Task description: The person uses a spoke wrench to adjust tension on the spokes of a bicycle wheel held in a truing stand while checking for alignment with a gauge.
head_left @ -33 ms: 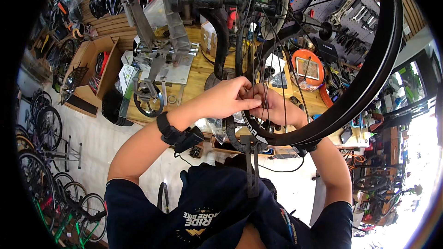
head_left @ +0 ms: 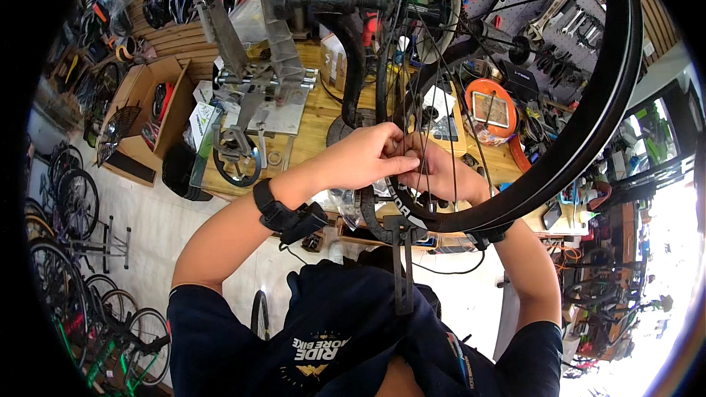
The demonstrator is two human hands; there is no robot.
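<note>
A black bicycle wheel [head_left: 626, 66] with thin spokes stands before me in a dark metal wheel stand [head_left: 353, 51]. Low on the wheel, just above the rim, my two hands meet among the spokes. My left hand [head_left: 370, 153] is closed, its thumb and fingers pinched together beside a spoke. My right hand [head_left: 443, 174] reaches in from the other side, fingers curled and closed against the left fingertips. Whatever lies between the fingers is hidden or too small to make out. A gauge arm [head_left: 401, 250] of the stand sits below the rim, near my chest.
Behind the wheel, a wooden workbench [head_left: 312, 129] carries a metal fixture [head_left: 265, 73] on the left and an orange round container [head_left: 491, 106] on the right. Wrenches [head_left: 570, 18] hang on the pegboard. An open cardboard box [head_left: 165, 77] stands left; bicycles [head_left: 140, 338] are parked lower left.
My left wrist, with its black strapped device, has shifted very slightly. Both hands keep their place at the spokes, and the wheel shows no visible turn.
</note>
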